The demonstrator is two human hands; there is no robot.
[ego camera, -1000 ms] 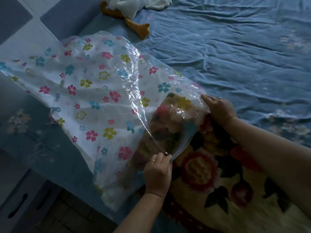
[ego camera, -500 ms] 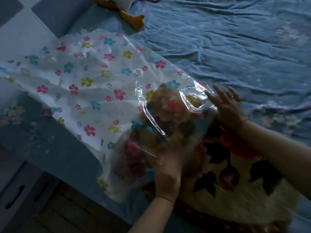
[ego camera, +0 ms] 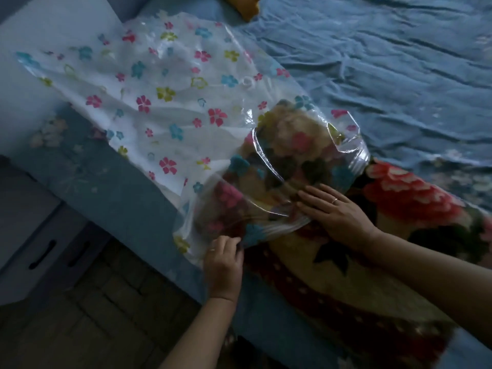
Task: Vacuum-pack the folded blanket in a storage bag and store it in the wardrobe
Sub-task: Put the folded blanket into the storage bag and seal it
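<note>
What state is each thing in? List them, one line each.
storage bag: mouth open, partly filled
blanket: folded, one end inside the bag, most outside
left hand: grips the bag's mouth edge
right hand: flat, pressing at the bag's mouth
drawers: shut
bed sheet: wrinkled

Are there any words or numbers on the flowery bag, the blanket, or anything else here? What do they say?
There are none that can be read.
Storage bag: only printed flowers, no words.
Blanket: only a flower pattern, no label in view.
Round valve on the bag: too small and blurred to tell any marking.
Bed sheet: no words.
</note>
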